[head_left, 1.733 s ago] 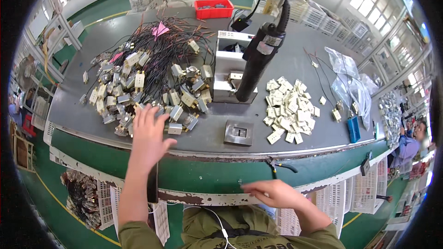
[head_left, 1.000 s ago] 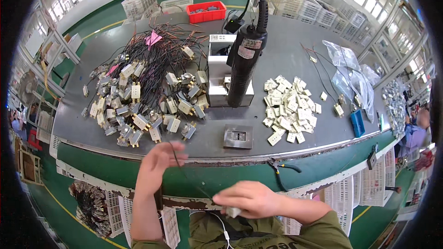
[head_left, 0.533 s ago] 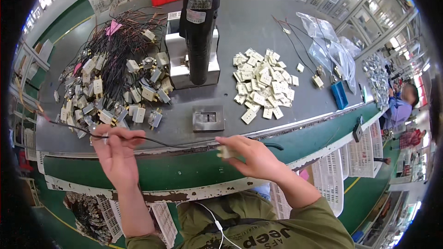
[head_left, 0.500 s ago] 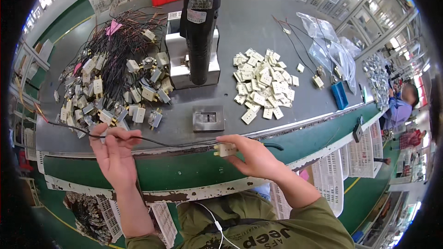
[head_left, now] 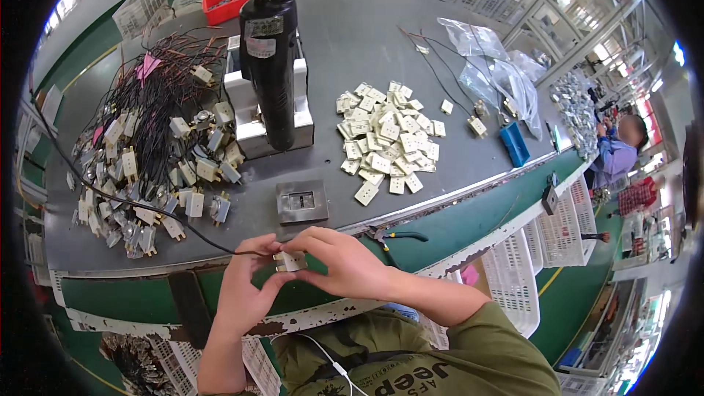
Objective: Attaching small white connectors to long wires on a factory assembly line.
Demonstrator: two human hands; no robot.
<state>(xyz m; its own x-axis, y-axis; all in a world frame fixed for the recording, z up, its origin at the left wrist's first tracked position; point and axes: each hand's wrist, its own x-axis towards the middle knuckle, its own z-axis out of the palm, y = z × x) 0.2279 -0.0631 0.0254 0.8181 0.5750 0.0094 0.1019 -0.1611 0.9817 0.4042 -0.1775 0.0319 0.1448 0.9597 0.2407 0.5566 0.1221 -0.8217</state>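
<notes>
Both my hands meet at the near table edge around a small white connector block (head_left: 292, 262) with brass prongs. My right hand (head_left: 343, 265) pinches the block between thumb and fingers. At its left end, my left hand (head_left: 246, 290) has its fingers and thumb closed in on the block and the black cable (head_left: 192, 229); its exact contact is partly hidden. From the block the cable runs up and left across the table. Just beyond my hands sits a square metal fixture (head_left: 287, 213). A heap of white plastic pieces (head_left: 389, 139) lies beyond it to the right.
A black power tool (head_left: 269, 77) hangs before a metal stand (head_left: 282, 139). Wired connector blocks (head_left: 194, 204) crowd the left. Pliers (head_left: 400, 235) rest at the front edge. A blue tray (head_left: 515, 147) and plastic bags (head_left: 506, 77) lie right; a person (head_left: 616, 154) sits farther off.
My hands have come together: the left moved right and the right moved left with the block. The cable now trails farther up and left. The view has shifted, and the pliers show more fully.
</notes>
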